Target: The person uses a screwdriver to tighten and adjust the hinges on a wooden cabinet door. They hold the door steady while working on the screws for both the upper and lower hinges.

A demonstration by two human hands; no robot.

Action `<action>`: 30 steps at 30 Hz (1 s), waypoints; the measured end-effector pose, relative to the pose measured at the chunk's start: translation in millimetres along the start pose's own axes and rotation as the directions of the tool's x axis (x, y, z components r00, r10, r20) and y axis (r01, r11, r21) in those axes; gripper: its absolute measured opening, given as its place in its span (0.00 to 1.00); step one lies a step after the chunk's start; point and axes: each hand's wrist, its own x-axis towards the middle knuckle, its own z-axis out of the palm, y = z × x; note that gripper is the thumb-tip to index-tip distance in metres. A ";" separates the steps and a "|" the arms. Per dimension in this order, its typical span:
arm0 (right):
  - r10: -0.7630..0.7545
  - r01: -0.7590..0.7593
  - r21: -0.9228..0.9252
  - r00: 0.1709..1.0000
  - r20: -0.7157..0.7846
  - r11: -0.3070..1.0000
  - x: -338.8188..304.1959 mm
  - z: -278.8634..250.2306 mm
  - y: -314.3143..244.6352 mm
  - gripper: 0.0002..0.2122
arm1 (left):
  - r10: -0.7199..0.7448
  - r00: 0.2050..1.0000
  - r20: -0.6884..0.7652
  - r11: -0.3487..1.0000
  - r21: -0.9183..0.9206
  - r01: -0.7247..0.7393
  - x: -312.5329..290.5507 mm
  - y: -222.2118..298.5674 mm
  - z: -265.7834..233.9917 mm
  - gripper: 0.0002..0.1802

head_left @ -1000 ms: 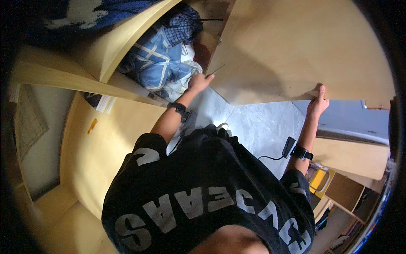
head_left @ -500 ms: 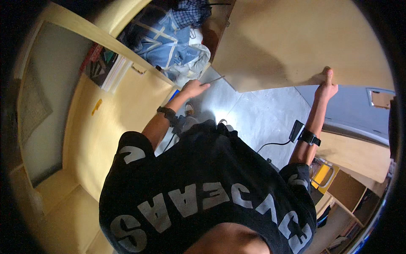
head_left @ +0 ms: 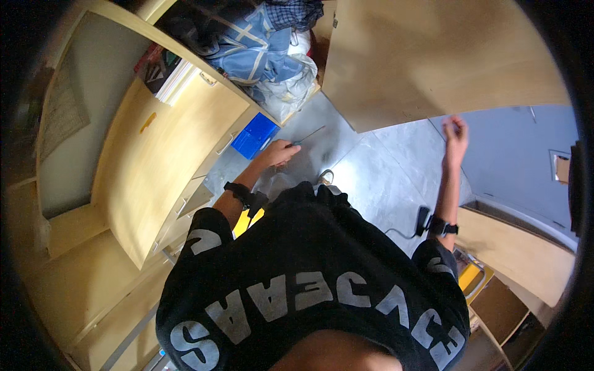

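My left hand (head_left: pixel 279 153) is closed around the handle of a screwdriver (head_left: pixel 314 133), whose thin metal shaft sticks out to the right and away from me. Just left of that hand, a blue box (head_left: pixel 255 136) lies on the floor beside the desk drawers. My right hand (head_left: pixel 456 137) is raised just off the lower edge of a large wooden cabinet door (head_left: pixel 427 62). Its fingers are loosely curled and slightly apart, a little blurred, with nothing visible in them. A small hinge (head_left: pixel 335 23) shows at the door's left edge.
An open compartment at the top holds a blue bag (head_left: pixel 260 55) and a pale plastic bag (head_left: pixel 288 93). A wooden desk (head_left: pixel 179 142) with drawer handles runs along my left. To the right are a grey-blue door (head_left: pixel 507 145), a wooden board (head_left: pixel 520 247) and shelves (head_left: pixel 501 309).
My right hand has let go of the cabinet door's edge and drawn slightly left. My left hand has come nearer me with the screwdriver. The blue box shows more fully.
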 end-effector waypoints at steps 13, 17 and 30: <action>0.026 -0.278 0.159 0.563 0.826 0.947 -151.0 139.6 -72.4 0.22 | 0.408 0.794 0.451 0.892 -0.013 -0.451 -29.6 119.0 55.3 0.21; 0.019 -0.215 0.192 0.710 0.704 0.958 -175.0 109.1 -71.6 0.21 | 0.500 0.564 0.657 0.617 0.187 -0.765 -1.1 135.2 48.0 0.19; 0.440 -0.424 -0.122 0.838 0.322 0.897 -272.7 -31.8 17.1 0.23 | -0.075 0.515 0.854 0.666 0.427 -0.611 97.5 141.9 169.2 0.19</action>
